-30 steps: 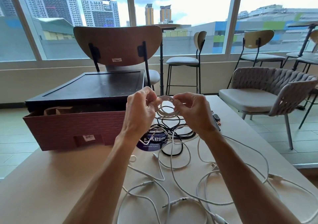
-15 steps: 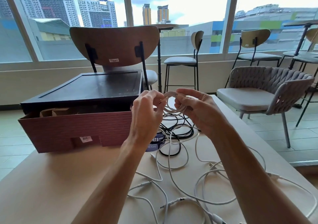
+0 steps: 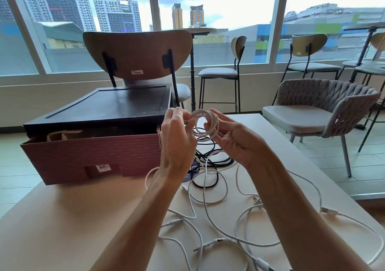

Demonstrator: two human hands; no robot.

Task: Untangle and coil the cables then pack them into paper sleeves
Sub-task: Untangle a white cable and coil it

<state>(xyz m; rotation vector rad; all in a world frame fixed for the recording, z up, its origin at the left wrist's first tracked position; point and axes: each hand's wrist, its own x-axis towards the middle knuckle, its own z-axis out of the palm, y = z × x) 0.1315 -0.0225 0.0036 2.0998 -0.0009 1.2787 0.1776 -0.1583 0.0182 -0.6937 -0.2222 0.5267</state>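
Note:
A small coil of white cable [image 3: 205,124] is held up above the table between both hands. My left hand [image 3: 177,139] pinches the coil's left side and a cable end with thumb and fingertips. My right hand [image 3: 233,137] cradles the coil's right side, fingers curled through the loop. Below the hands lie loose white cables [image 3: 225,218] in tangled loops on the beige table [image 3: 73,218], and a heap of black cable [image 3: 210,158] farther back. A dark blue printed paper sleeve [image 3: 192,172] peeks out under my left wrist.
A reddish cardboard box [image 3: 89,156] with a black lid [image 3: 108,106] stands on the table's left. A wooden-backed chair [image 3: 137,54] is behind it. A grey woven armchair [image 3: 325,112] stands to the right, with bar stools by the windows.
The coil has been turned and lifted slightly. My right hand has rotated palm-up under the coil, and my left fingers have shifted along its left side.

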